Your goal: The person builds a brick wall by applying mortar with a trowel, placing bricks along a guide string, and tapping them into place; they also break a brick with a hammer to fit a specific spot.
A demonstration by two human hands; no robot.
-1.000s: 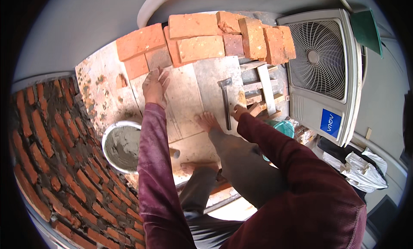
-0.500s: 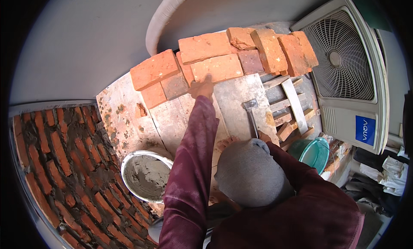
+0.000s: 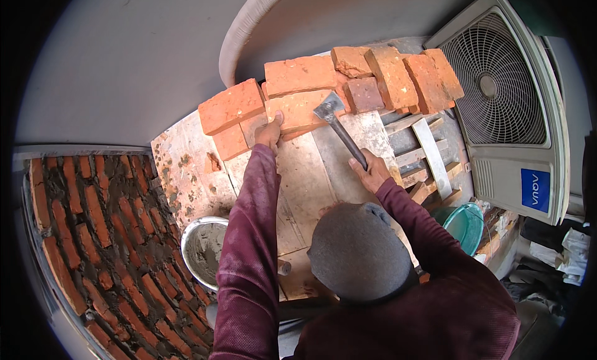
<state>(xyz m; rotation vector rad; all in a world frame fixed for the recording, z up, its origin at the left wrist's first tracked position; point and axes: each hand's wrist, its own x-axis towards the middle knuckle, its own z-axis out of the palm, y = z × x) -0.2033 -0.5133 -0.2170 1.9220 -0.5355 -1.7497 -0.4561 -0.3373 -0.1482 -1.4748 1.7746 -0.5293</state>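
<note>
My left hand (image 3: 267,134) grips the left end of an orange brick (image 3: 297,111), thumb on its top face, the other fingers partly hidden. That brick lies in front of another orange brick (image 3: 300,75) in the row and a little apart from a purplish brick (image 3: 364,95) on its right. My right hand (image 3: 371,172) is closed round the dark handle of a brick hammer (image 3: 344,137). The hammer's flat metal head is over the brick's right end; whether they touch I cannot tell.
Bricks line the board (image 3: 298,179) along the wall. At left are a mortar bucket (image 3: 186,260) and brickwork (image 3: 118,235). Right stand wooden slats (image 3: 431,154), a green basin (image 3: 466,226) and an air-conditioner unit (image 3: 504,105). A grey cap (image 3: 360,254) hides part of the board.
My right hand has come out from beside the cap and raised the hammer over the brick. My left hand has moved to the brick's left end, and the brick has shifted left.
</note>
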